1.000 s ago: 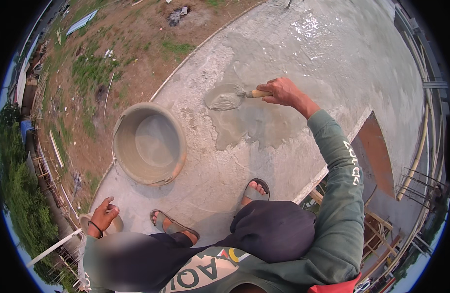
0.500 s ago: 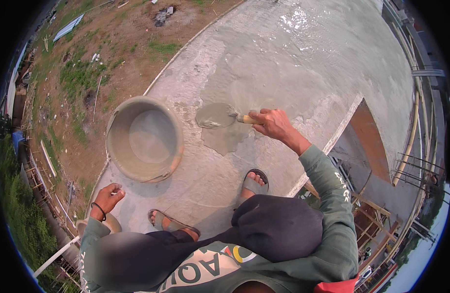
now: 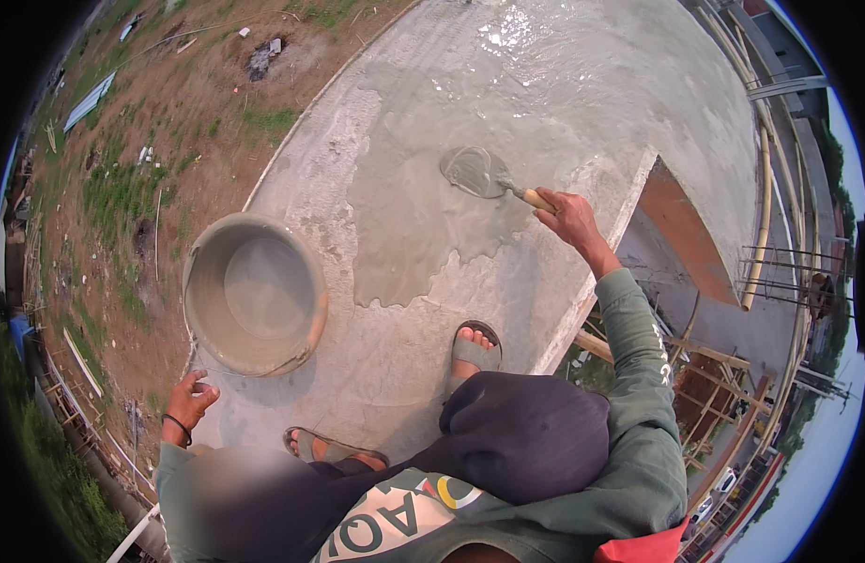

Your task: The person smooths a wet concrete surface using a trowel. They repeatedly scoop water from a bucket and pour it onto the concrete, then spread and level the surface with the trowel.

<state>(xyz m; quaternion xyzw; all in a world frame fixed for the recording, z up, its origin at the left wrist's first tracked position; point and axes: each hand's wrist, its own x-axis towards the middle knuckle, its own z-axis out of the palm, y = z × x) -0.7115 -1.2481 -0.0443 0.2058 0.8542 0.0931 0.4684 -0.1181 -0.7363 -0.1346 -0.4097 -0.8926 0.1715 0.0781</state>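
Observation:
My right hand (image 3: 569,223) is closed round the wooden handle of a trowel (image 3: 474,173). Its rounded metal blade, smeared with grey, rests on or just above wet cement (image 3: 404,220) spread over the concrete surface. At the lower left, my left hand (image 3: 190,405) has loosely bent fingers with the thumb apart, and nothing shows in it. It is beside the near left side of a round bucket (image 3: 310,281), which is coated with cement and looks nearly emptied. A thin line, perhaps the bucket's wire handle, runs close to my fingertips.
My sandalled feet (image 3: 474,351) stand on the concrete slab (image 3: 385,394). At the right, the slab has an opening with a rusty-brown side panel (image 3: 690,235); timber framing shows below. Past the slab's left edge, grassy earth (image 3: 122,216) lies lower. Bamboo poles (image 3: 761,216) line the far right.
The trowel has swept right and away from me across the wet cement, whose patch reaches nearer my feet. My left hand stays beside the bucket. The whole view has shifted slightly.

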